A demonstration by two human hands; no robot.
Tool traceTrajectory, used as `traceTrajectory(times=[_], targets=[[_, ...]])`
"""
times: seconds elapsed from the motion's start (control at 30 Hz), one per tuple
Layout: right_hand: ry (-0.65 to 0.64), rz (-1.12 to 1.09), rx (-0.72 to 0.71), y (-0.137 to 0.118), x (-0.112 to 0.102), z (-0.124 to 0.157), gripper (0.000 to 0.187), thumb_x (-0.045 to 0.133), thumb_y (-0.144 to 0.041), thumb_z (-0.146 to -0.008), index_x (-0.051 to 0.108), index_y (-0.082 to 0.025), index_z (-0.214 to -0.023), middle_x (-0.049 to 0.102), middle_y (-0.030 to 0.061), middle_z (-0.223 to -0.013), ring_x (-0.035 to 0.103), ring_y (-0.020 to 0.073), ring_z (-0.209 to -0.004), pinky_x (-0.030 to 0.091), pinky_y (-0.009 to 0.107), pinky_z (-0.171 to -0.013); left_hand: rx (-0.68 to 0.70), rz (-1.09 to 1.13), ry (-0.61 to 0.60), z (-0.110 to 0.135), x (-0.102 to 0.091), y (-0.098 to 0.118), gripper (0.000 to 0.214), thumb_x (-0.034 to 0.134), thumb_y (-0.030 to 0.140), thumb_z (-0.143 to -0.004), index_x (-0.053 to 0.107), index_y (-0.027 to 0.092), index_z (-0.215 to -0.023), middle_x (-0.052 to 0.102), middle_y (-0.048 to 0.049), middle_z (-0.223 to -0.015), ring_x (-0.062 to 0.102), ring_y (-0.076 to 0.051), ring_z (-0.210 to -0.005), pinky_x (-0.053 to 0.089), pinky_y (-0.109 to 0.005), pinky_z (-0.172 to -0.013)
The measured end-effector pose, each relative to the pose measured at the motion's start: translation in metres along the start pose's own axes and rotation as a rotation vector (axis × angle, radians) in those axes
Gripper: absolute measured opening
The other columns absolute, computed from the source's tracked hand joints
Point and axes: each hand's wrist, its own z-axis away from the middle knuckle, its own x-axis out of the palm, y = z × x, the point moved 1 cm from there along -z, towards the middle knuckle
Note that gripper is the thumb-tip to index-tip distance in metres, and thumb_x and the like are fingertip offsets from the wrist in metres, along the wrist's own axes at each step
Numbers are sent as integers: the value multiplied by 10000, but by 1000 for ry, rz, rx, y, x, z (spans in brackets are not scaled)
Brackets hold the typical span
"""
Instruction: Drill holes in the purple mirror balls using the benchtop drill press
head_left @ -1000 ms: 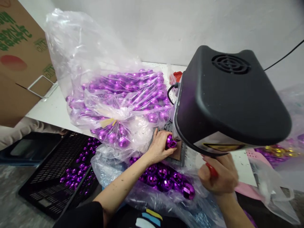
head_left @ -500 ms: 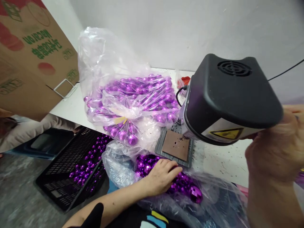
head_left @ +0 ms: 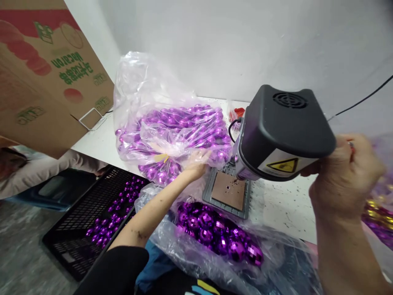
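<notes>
Balls point(head_left: 211, 223), purple and faceted, are lying in an open plastic bag point(head_left: 201, 256) by the near edge of the worktop point(head_left: 285, 205). The right hand point(head_left: 345, 180) is curling beside the black machine head point(head_left: 288, 123), its hold mostly hidden, so I cannot tell its grip. The left hand point(head_left: 197, 164), blurred, its grip unclear, is reaching to a tied bag point(head_left: 162, 145) sitting toward the far edge.

The left hand point(head_left: 198, 163), on a ball above the brown pad point(head_left: 229, 191) one second ago, then on the loose purple balls point(head_left: 206, 235), is now at the tied bag point(head_left: 133, 78). The pad is exposed. The right hand point(head_left: 345, 178) and red handle point(head_left: 352, 150) sit higher.
</notes>
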Motion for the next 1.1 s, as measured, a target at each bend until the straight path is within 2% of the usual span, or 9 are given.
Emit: traceTrajectory(times=[0.13, 0.27, 0.33, 0.4, 0.5, 0.63, 0.83, 0.93, 1.1], targets=[[-49, 3, 15, 1, -3, -3, 473, 635, -621, -809, 600, -149, -791, 450, -66, -462, 453, 83, -363, 330, 211, -338, 91, -55, -57, -14, 10, -7, 550, 593, 148, -799, 580, 185, -1348, 625, -134, -1300, 541, -336, -1227, 409, -535, -1098], [-57, 12, 9, 2, -3, -4, 460, 630, -601, -824, 605, -143, -802, 453, -68, -464, 450, 77, -364, 328, 205, -342, 98, -82, -93, -8, 11, -7, 481, 563, 200, -852, 578, 75, -1316, 616, -185, -1265, 537, -368, -1241, 391, -527, -1114], [-47, 5, 13, 2, -2, -4, 452, 627, -593, -830, 603, -142, -801, 450, -70, -466, 447, 71, -367, 331, 199, -350, 73, -90, -102, -3, 9, -7, 514, 600, 218, -840, 558, 92, -1337, 626, -177, -1236, 558, -370, -1219, 420, -534, -1090], [-43, -3, 17, 3, -1, -4, 446, 626, -587, -834, 601, -144, -794, 445, -71, -470, 446, 68, -371, 332, 197, -354, 36, -32, -106, 3, 3, -5, 557, 662, 229, -805, 551, 173, -1347, 627, -143, -1243, 573, -348, -1205, 465, -522, -1056], [-52, -13, 14, 3, -2, -5, 444, 632, -586, -832, 602, -146, -783, 434, -72, -471, 433, 69, -361, 324, 207, -339, -47, 215, -116, 21, -11, 6, 528, 680, 246, -810, 558, 258, -1324, 619, -91, -1275, 586, -286, -1200, 495, -468, -1041], [-89, -35, -17, 3, -2, -7, 411, 641, -552, -838, 597, -151, -762, 428, -71, -473, 443, 73, -374, 303, 214, -338, -173, 468, -190, 53, -27, 24, 450, 660, 272, -847, 568, 202, -1283, 660, -84, -1197, 644, -244, -1083, 517, -413, -985], [-77, -49, -45, -1, 2, -6, 400, 585, -560, -874, 581, -177, -757, 432, -78, -477, 450, 70, -386, 307, 216, -347, -180, 479, -121, 70, -42, 35, 464, 733, 275, -811, 581, 189, -1241, 625, -109, -1257, 565, -289, -1193, 408, -464, -1077], [-76, -35, -44, -2, 2, -5, 410, 579, -572, -875, 577, -180, -756, 434, -78, -474, 448, 70, -381, 297, 217, -341, -289, 820, -158, 77, -47, 40, 537, 789, 287, -773, 580, 215, -1262, 624, -83, -1238, 573, -261, -1163, 430, -407, -1039], [-59, -34, -60, -1, 3, -5, 426, 566, -588, -880, 581, -178, -765, 415, -79, -473, 445, 68, -378, 299, 214, -345, -536, 1475, -277, 96, -41, 55, 535, 784, 310, -789, 608, 230, -1288, 650, -76, -1180, 621, -203, -1019, 491, -282, -815]])
